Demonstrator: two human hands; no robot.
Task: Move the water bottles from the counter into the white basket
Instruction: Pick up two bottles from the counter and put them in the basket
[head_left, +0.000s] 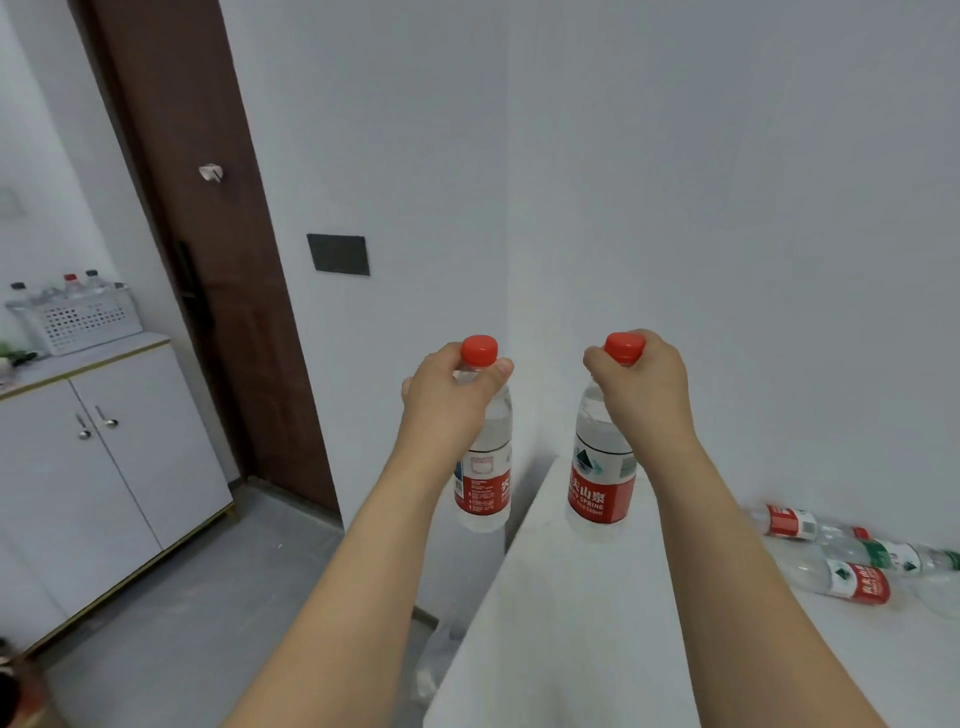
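Left hand (451, 387) clamped around the neck of a red-capped water bottle (485, 457), held upright just beyond the counter's left edge, over the grey floor. Right hand (641, 379) wrapped over the cap and neck of a second red-capped bottle (597, 467), upright above the white counter (597, 623); contact with the surface impossible to judge. Right of the right forearm, several more bottles (841, 564) lying on their sides on the counter, red and green labels mixed. Far left of the left hand, the white basket (78, 319) sitting on a white cabinet (104, 467), bottle caps showing above its rim.
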